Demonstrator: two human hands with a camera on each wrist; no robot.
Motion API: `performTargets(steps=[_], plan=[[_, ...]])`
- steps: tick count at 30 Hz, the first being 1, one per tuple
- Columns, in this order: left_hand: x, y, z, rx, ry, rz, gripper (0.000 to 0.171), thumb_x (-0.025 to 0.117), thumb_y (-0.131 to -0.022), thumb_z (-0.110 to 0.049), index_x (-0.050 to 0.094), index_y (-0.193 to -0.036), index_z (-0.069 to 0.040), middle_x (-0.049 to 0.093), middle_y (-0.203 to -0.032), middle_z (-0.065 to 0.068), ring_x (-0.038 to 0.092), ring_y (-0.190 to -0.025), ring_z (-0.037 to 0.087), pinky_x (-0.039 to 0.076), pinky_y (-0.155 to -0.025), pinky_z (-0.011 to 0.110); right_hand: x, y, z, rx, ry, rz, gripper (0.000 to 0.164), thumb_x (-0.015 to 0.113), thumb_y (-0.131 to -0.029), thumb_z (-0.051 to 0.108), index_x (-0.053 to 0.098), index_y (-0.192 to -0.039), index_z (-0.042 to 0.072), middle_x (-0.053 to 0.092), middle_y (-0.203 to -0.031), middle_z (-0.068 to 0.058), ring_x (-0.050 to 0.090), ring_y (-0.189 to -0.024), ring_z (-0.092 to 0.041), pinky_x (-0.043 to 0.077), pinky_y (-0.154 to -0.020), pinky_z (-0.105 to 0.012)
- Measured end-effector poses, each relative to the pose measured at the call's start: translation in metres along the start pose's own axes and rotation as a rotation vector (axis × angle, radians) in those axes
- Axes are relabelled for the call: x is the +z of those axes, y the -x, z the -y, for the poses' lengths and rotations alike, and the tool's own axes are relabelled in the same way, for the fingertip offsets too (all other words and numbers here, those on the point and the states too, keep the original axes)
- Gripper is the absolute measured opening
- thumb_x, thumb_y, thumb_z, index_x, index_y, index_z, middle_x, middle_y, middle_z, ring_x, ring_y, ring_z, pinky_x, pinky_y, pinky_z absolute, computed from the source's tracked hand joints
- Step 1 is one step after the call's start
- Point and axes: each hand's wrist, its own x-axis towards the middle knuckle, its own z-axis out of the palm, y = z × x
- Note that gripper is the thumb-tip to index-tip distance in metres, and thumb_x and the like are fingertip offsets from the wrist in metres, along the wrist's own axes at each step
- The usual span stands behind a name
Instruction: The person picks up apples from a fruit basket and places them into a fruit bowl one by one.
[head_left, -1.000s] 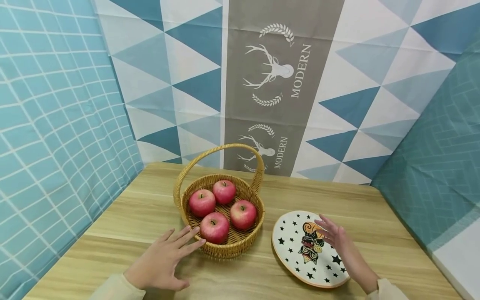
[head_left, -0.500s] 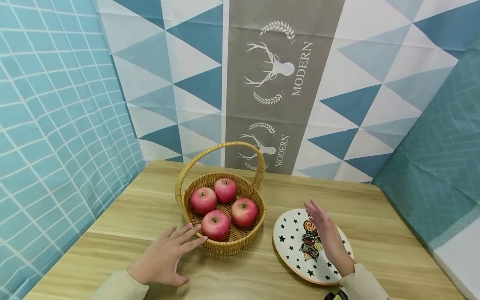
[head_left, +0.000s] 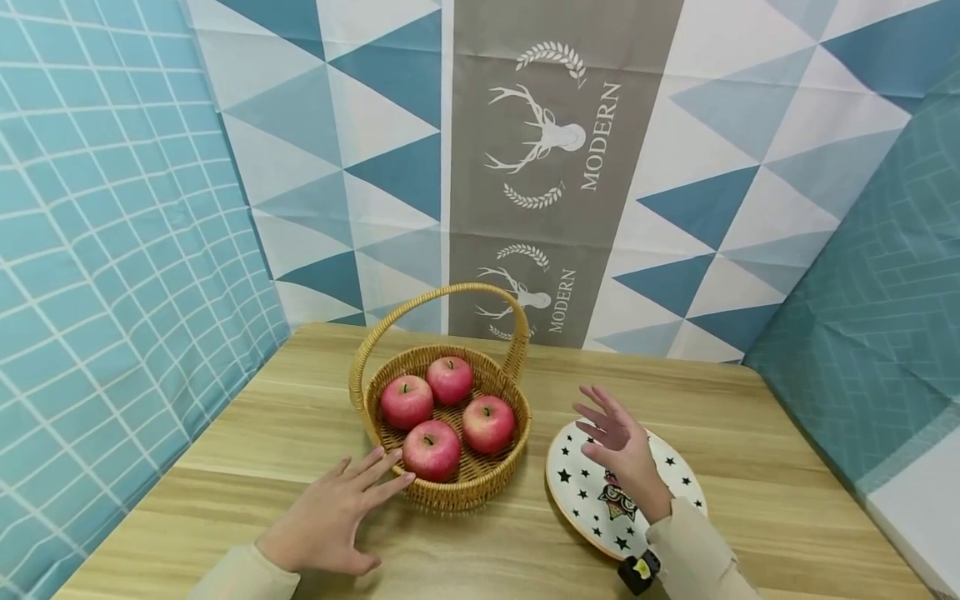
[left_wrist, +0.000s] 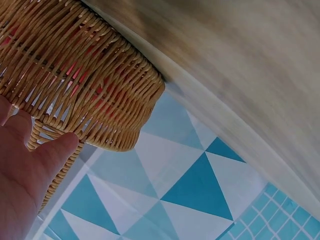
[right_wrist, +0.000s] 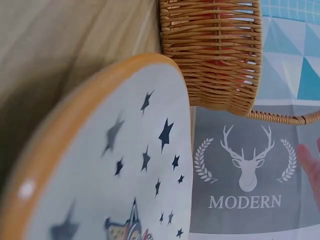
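Note:
A round wicker basket [head_left: 453,498] with a tall handle stands on the table, and several red apples [head_left: 432,451] lie in it. At its near left rim my left hand [head_left: 326,521] has spread fingers, with fingertips on the rim. The left wrist view shows the thumb and fingers by the wicker side [left_wrist: 75,80]. To the right lies a white plate [head_left: 573,500] with black stars, a cartoon animal and an orange edge. Over the plate my right hand [head_left: 622,454] hovers, fingers loosely extended and holding nothing. Its fingertips [right_wrist: 311,167] show at the right wrist view's edge.
The wooden table [head_left: 247,433] carries the basket and plate. A patterned cloth wall [head_left: 555,133] rises behind it, a blue tiled sheet [head_left: 112,250] at the left and a teal one [head_left: 877,292] at the right. A white block [head_left: 922,508] sits at the right edge.
My right hand has moved left across the plate, towards the basket, and its sleeve and wrist strap have come into view. My left hand stays at the basket rim.

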Motion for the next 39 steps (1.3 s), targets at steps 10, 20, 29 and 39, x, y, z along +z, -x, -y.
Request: performTargets(steps=[10,20,29,39], plan=[[0.004,0.007,0.001,0.020,-0.046,-0.022,0.100,0.083,-0.046,-0.055,0.055,-0.134,-0.016,0.053,-0.136,0.016,0.050,-0.121,0.036,0.047,-0.083,0.061,0.018,-0.028,-0.020,0.052,0.087,0.054,0.077,0.073,-0.083,0.008,0.030,-0.144,-0.010,0.043,-0.143,0.014,0.051,-0.122,-0.009,0.041,-0.100,-0.026],[0.003,0.009,0.001,0.028,-0.080,-0.031,0.105,0.082,-0.045,-0.059,0.051,-0.137,-0.017,0.051,-0.138,0.015,0.018,-0.144,0.018,0.046,-0.085,0.060,0.044,-0.049,-0.022,0.113,0.206,0.069,0.083,0.080,-0.077,0.016,0.035,-0.142,-0.009,0.034,-0.147,-0.027,0.050,-0.125,-0.028,0.039,-0.102,-0.043],[-0.004,0.000,0.003,0.014,-0.040,0.058,0.095,0.082,-0.051,-0.056,0.056,-0.133,-0.015,0.053,-0.137,0.014,0.051,-0.122,0.035,0.045,-0.085,0.061,0.048,-0.069,-0.016,0.240,0.194,0.203,0.099,0.083,-0.074,0.014,0.021,-0.149,-0.004,0.018,-0.154,-0.026,0.035,-0.129,-0.051,0.032,-0.100,-0.060],[-0.006,-0.003,0.003,-0.001,-0.028,0.075,0.092,0.081,-0.053,-0.054,0.057,-0.133,-0.015,0.052,-0.138,0.013,0.051,-0.122,0.036,0.045,-0.086,0.062,0.055,-0.089,-0.017,0.274,0.398,0.392,0.096,0.077,-0.072,-0.006,0.021,-0.150,-0.003,0.017,-0.156,-0.022,0.031,-0.134,-0.047,0.024,-0.109,-0.055]])
